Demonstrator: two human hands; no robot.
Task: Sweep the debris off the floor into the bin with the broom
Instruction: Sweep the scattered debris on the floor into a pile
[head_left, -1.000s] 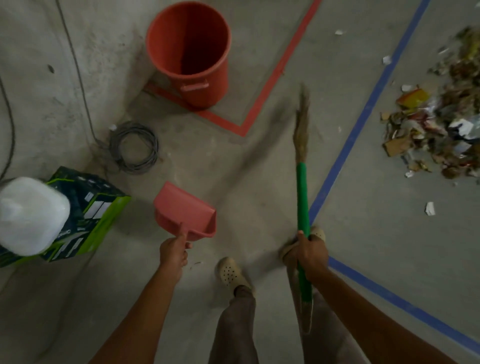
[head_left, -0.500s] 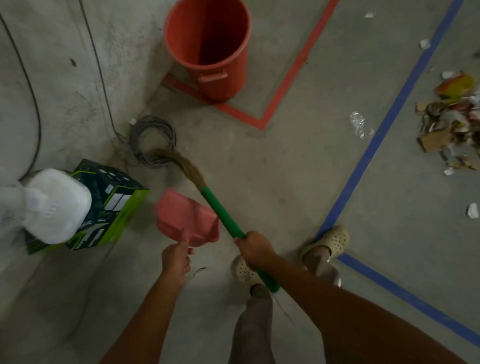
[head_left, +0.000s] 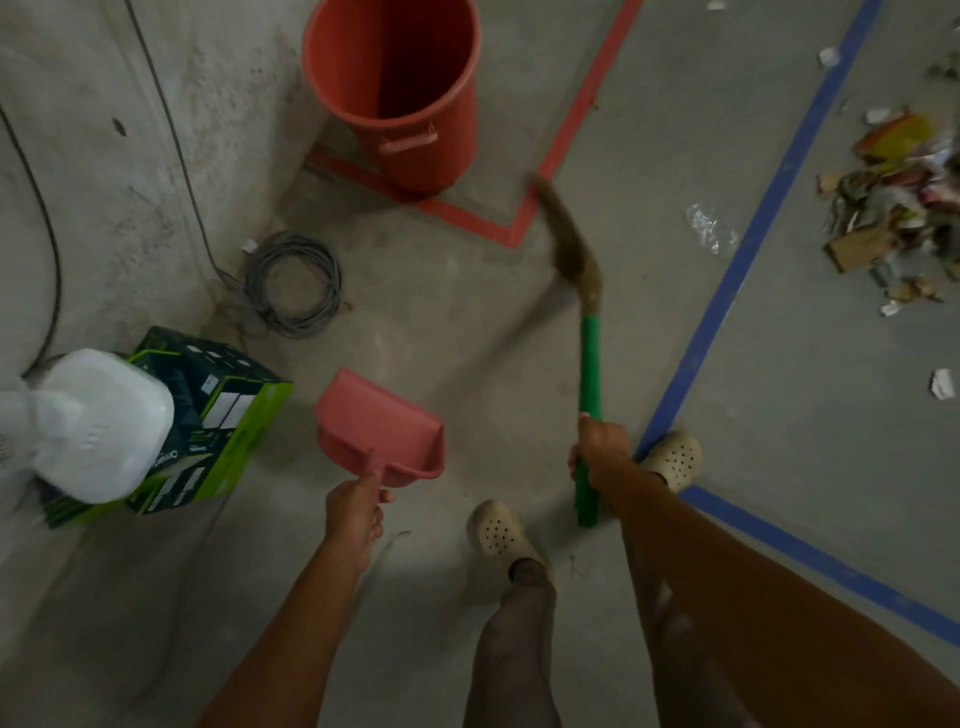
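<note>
My right hand (head_left: 600, 449) grips the green handle of a broom (head_left: 590, 364). Its brown bristles (head_left: 566, 234) are blurred and curve up toward the red tape corner. A pink dustpan (head_left: 382, 431) hangs low in front of me, held by its handle in my left hand (head_left: 356, 514). The red bin (head_left: 395, 88) stands upright and open at the top, in a wall corner. A pile of debris (head_left: 893, 202) of paper, card and wrappers lies at the right edge, beyond the blue tape line. A clear plastic scrap (head_left: 709, 228) lies left of that line.
A coil of grey cable (head_left: 293, 283) lies by the wall. A green and black box (head_left: 208, 415) with a white jug (head_left: 98, 426) against it stands at the left. Red tape (head_left: 571, 130) and blue tape (head_left: 753, 249) mark the concrete floor. My feet in beige clogs (head_left: 498, 530) stand below the dustpan.
The broom swung left toward the cable coil, then back right to the red tape corner. The dustpan stayed in my left hand. My view shifted left, so the debris pile sits farther right.
</note>
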